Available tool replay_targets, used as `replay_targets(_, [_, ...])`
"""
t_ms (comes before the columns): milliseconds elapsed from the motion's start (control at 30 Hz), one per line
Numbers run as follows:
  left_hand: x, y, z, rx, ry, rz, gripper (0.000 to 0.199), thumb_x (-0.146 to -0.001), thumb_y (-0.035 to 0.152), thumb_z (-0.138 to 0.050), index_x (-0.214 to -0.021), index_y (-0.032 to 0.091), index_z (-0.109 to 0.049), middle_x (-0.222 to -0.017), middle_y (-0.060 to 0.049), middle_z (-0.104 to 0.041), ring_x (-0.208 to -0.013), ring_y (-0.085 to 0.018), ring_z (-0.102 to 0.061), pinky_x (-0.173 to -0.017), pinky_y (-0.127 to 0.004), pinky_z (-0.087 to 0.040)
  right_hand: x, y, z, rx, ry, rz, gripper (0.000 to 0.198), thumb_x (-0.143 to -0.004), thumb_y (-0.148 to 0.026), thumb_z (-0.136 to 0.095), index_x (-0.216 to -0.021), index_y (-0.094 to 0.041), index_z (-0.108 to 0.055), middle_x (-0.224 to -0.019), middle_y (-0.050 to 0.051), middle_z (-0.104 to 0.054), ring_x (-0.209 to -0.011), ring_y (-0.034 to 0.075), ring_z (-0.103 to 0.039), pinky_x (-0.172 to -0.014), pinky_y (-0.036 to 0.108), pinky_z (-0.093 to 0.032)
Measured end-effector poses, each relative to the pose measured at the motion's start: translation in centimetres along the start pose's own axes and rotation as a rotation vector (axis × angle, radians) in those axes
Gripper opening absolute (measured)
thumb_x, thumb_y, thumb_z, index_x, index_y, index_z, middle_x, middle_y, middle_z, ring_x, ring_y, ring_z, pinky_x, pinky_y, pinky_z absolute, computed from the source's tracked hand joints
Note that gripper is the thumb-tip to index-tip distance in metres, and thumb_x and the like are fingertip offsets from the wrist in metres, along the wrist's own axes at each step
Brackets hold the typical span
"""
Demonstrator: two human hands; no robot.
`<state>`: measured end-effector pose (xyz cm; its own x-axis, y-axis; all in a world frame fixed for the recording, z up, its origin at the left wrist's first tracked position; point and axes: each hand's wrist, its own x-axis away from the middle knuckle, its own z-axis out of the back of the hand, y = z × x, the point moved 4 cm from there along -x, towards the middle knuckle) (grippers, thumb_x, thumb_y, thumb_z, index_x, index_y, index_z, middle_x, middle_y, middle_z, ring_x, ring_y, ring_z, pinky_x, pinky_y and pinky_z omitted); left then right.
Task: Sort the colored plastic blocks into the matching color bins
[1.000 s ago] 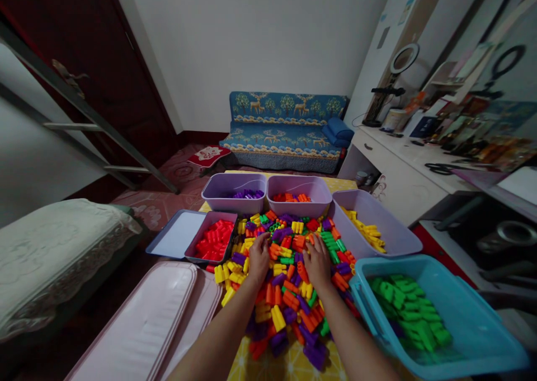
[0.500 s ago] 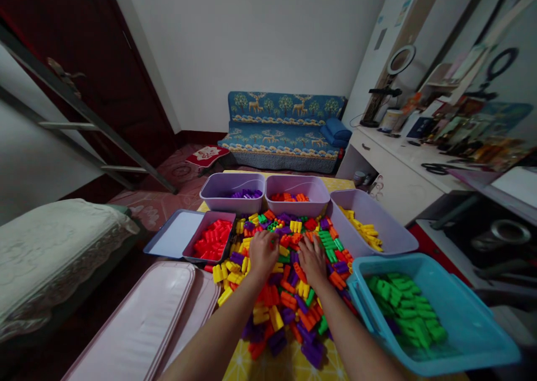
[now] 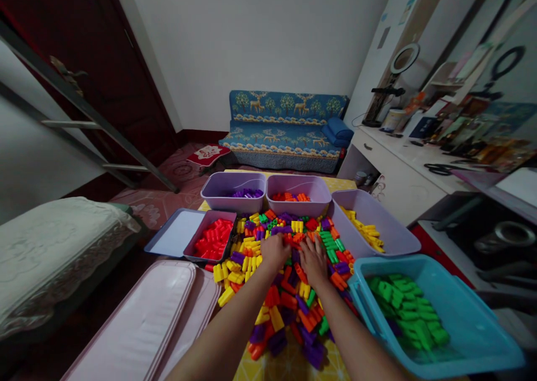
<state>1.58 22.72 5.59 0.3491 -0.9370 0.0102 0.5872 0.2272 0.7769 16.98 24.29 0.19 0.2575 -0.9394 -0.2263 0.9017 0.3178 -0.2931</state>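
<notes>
A mixed heap of plastic building blocks (image 3: 247, 266) in yellow, orange, red, purple and green spreads over the table. My left hand (image 3: 274, 251) is over the middle of the heap, its fingers curled towards the right; whatever they hold is hidden. Just to the right, my right hand (image 3: 314, 259) rests on the blocks with its fingers spread, near some orange blocks (image 3: 297, 238) between the two hands. Green blocks (image 3: 329, 245) lie beyond the right hand's outer side.
Around the heap stand a purple-block bin (image 3: 232, 203), an orange-block bin (image 3: 297, 206), a yellow-block bin (image 3: 388, 245), a red-block box (image 3: 189, 251) and a teal tub (image 3: 470, 314) of green blocks. Pale lids (image 3: 134, 319) lie at the left.
My left hand has moved right, closer to my right hand, uncovering yellow blocks where it was. The right hand has stayed nearly in place.
</notes>
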Motion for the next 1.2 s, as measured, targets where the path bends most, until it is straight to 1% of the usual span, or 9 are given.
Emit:
replay_targets(133, [-0.9, -2.1, 0.3, 0.608, -0.020, 0.142, 0.013, -0.068, 0.024, -0.069, -0.066, 0.019, -0.057, -0.064, -0.001, -0.063, -0.075, -0.021, -0.064, -0.072, -0.029, -0.044, 0.0, -0.1, 0.1, 0.049, -0.041, -0.015, 0.040, -0.093, -0.026, -0.038, -0.125, -0.024, -0.062, -0.146, 0.005, -0.049, -0.145, 0.029, -0.021, -0.111, 0.052, -0.032])
replay_targets(233, [-1.4, -2.8, 0.7, 0.782, -0.030, 0.153, 0.016, -0.069, 0.029, -0.068, -0.074, 0.018, -0.058, -0.066, 0.000, -0.065, -0.064, -0.015, -0.061, -0.064, -0.025, -0.045, 0.0, -0.1, 0.0, 0.078, -0.069, -0.035, 0.040, -0.095, -0.029, -0.037, -0.128, -0.025, -0.060, -0.148, 0.004, -0.047, -0.146, 0.029, -0.019, -0.111, 0.051, -0.031])
replay_targets(367, [-1.6, -3.6, 1.9, 1.025, 0.034, 0.201, 0.026, -0.069, 0.034, -0.071, -0.082, 0.018, -0.056, -0.075, -0.001, -0.068, -0.064, -0.013, -0.064, -0.060, -0.022, -0.046, 0.0, -0.1, 0.1, 0.104, -0.085, -0.029, 0.040, -0.096, -0.032, -0.036, -0.127, -0.026, -0.061, -0.149, 0.003, -0.046, -0.147, 0.028, -0.016, -0.112, 0.048, -0.031])
replay_targets(567, [-2.0, -6.2, 6.0, 1.682, 0.370, 0.408, 0.006, -0.085, 0.019, -0.057, -0.079, 0.017, -0.054, -0.077, -0.002, -0.064, -0.070, -0.009, -0.064, -0.066, -0.018, -0.050, 0.1, -0.2, 0.4, 0.116, -0.082, -0.008, 0.040, -0.097, -0.031, -0.034, -0.125, -0.025, -0.061, -0.148, 0.002, -0.047, -0.147, 0.027, -0.015, -0.112, 0.046, -0.031])
replay_targets(733, [-3.2, -7.8, 8.6, 1.803, 0.504, 0.455, 0.029, -0.097, 0.023, -0.035, -0.073, 0.018, -0.051, -0.074, -0.002, -0.062, -0.066, -0.010, -0.061, -0.059, -0.019, -0.050, 0.1, -0.2, 0.4, 0.119, -0.085, -0.018, 0.038, -0.096, -0.032, -0.036, -0.125, -0.027, -0.062, -0.148, 0.002, -0.047, -0.147, 0.026, -0.015, -0.111, 0.046, -0.032])
replay_targets(867, [-3.3, -8.1, 8.9, 1.842, 0.548, 0.463, 0.040, -0.099, 0.028, -0.022, -0.073, 0.018, -0.052, -0.077, -0.006, -0.065, -0.073, -0.013, -0.065, -0.062, -0.024, -0.052, 0.1, -0.2, 0.3, 0.114, -0.088, -0.027, 0.038, -0.096, -0.031, -0.037, -0.125, -0.027, -0.062, -0.149, 0.001, -0.046, -0.147, 0.026, -0.016, -0.111, 0.047, -0.032])
replay_targets(967, [-3.0, -7.6, 8.0, 1.719, 0.461, 0.410, 0.035, -0.097, 0.034, -0.031, -0.081, 0.019, -0.058, -0.090, -0.008, -0.069, -0.084, -0.015, -0.067, -0.073, -0.028, -0.054, 0.1, -0.2, 0.3, 0.115, -0.086, -0.030, 0.038, -0.096, -0.031, -0.037, -0.125, -0.028, -0.061, -0.148, 0.001, -0.047, -0.147, 0.026, -0.016, -0.111, 0.046, -0.033])
replay_targets(1067, [-2.9, -6.4, 6.2, 1.277, 0.261, 0.206, 0.023, -0.088, 0.034, -0.053, -0.101, 0.020, -0.065, -0.107, -0.009, -0.069, -0.098, -0.019, -0.066, -0.088, -0.035, -0.051, 0.1, -0.3, 0.3, 0.116, -0.091, -0.028, 0.038, -0.097, -0.033, -0.036, -0.125, -0.028, -0.061, -0.149, 0.000, -0.046, -0.147, 0.027, -0.016, -0.110, 0.047, -0.034])
replay_targets(1200, [-2.7, -4.2, 3.1, 0.581, 0.026, -0.179, 0.045, -0.072, 0.011, -0.064, -0.116, 0.021, -0.067, -0.126, -0.010, -0.064, -0.120, -0.024, -0.056, -0.106, -0.043, -0.041, 0.1, -0.4, 0.5, 0.124, -0.099, -0.030, 0.039, -0.096, -0.031, -0.037, -0.128, -0.027, -0.059, -0.150, 0.001, -0.045, -0.147, 0.026, -0.016, -0.111, 0.046, -0.033])
